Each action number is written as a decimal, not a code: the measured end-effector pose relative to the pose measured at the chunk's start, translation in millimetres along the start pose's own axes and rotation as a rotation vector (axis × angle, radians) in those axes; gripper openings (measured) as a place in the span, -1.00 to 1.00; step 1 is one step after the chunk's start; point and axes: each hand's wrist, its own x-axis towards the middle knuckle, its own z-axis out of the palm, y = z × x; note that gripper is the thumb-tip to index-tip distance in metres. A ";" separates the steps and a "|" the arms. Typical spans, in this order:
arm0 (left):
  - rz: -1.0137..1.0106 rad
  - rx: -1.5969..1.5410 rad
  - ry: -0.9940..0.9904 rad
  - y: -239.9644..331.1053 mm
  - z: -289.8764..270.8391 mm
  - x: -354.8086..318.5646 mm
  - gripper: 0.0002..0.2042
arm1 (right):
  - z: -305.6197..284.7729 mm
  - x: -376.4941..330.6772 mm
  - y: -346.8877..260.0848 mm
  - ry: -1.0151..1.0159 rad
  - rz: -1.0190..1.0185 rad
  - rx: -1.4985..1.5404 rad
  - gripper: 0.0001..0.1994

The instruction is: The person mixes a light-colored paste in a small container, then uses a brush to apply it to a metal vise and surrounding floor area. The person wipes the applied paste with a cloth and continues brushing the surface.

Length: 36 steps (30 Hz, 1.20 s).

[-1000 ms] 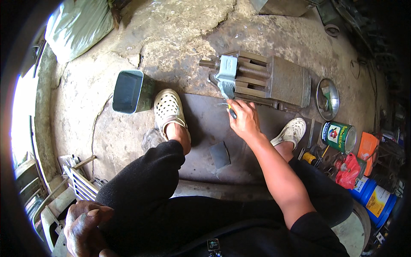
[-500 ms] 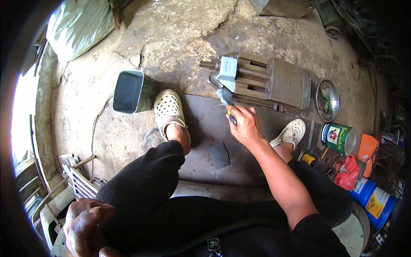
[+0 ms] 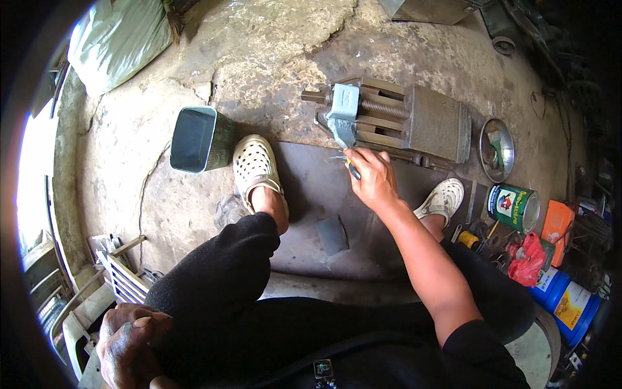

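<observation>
My right hand (image 3: pixel 374 176) is closed around the yellow-and-black handle of a paintbrush (image 3: pixel 354 170). The brush is at the lower left side of a metal machine vise (image 3: pixel 437 123) lying on the floor; whether its bristles touch the metal is hard to see. Pale blue-grey paint coats the end block (image 3: pixel 345 104) of the vise, while its screw and rails look bare and brown. At the lower left, my left hand (image 3: pixel 126 340) rests by my left thigh with its fingers curled in, and nothing shows in it.
A dark square bucket (image 3: pixel 194 139) stands left of my left shoe. Right of the vise sits a round metal bowl (image 3: pixel 497 150) with a green-handled brush in it. A green can (image 3: pixel 513 209), a red plastic bag (image 3: pixel 528 260) and a blue bucket (image 3: pixel 567 308) crowd the right side. Dark sandpaper (image 3: pixel 332 235) lies between my feet.
My right hand has moved slightly up with the brush, closer to the vise. Paint now shows lower on the end block's side. My left hand has barely shifted.
</observation>
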 end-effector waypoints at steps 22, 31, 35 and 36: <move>0.058 0.009 -0.069 -8.4 -10.9 -2.1 -0.39 | 2.1 22.7 -2.8 -0.076 0.089 -0.039 -0.66; 0.047 0.034 -0.088 -5.1 -12.4 0.2 -0.39 | 3.9 12.6 -4.8 -0.111 0.127 -0.032 -0.68; 0.037 0.016 -0.088 -5.6 -13.4 0.1 -0.39 | 4.6 -4.7 -13.6 -0.137 0.152 -0.003 -0.71; 0.052 0.011 -0.104 -7.0 -14.2 0.6 -0.39 | 4.1 -10.8 -17.0 -0.172 0.179 0.010 -0.71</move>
